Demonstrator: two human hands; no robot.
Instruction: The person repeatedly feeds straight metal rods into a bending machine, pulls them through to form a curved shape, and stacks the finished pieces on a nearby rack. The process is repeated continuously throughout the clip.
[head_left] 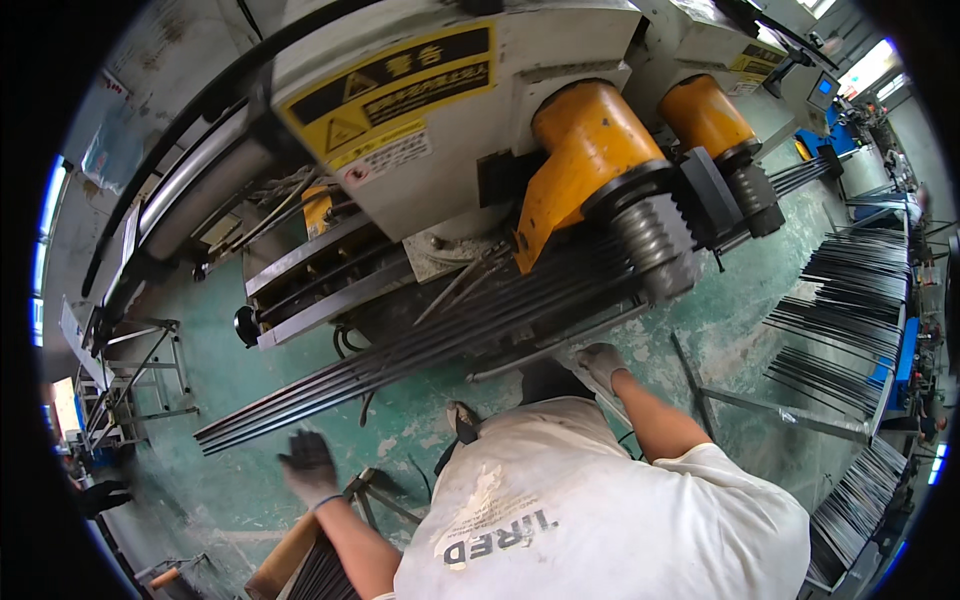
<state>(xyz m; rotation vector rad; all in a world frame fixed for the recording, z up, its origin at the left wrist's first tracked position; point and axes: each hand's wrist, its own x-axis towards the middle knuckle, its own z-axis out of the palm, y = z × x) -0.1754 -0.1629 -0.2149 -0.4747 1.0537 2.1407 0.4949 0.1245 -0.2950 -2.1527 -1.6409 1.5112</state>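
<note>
My left hand, in a dark glove, is held out below the left ends of a bundle of long dark metal bars. Its fingers are apart and nothing is in them. The bars run up to the right, into the machine, under its orange guards and a ribbed metal cylinder. My right hand, in a light grey glove, is near the machine's front, just below a pale metal rail. Its fingers are too small and unclear to read, and whether it touches anything I cannot tell.
Racks with many dark rods line the right side. A metal frame bar reaches toward me there. Beside my left forearm stands a brown tube-shaped holder with more rods. A metal stand is at the far left on the worn green floor.
</note>
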